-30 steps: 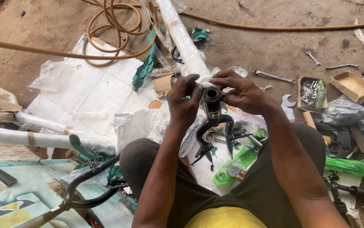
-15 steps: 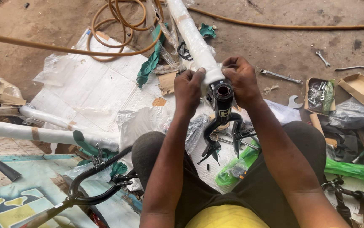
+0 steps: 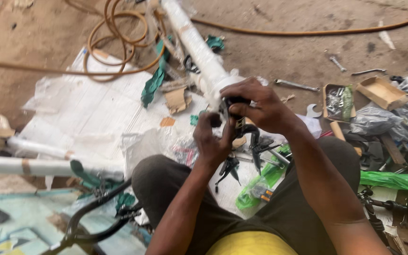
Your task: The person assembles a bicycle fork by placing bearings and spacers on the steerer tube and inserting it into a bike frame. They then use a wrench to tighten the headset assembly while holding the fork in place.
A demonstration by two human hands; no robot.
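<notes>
1. The black metal bike part is a stubby tube with curved arms below, right at the end of the white wrapped tube.
2. Right hand has its fingers clamped over the top.
3. Left hand fingers pinch it from below.
4. A crinkly plastic sheet lies left of the tube.

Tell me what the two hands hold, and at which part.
Both hands, left hand and right hand, grip the black top end of a bicycle fork.
</notes>
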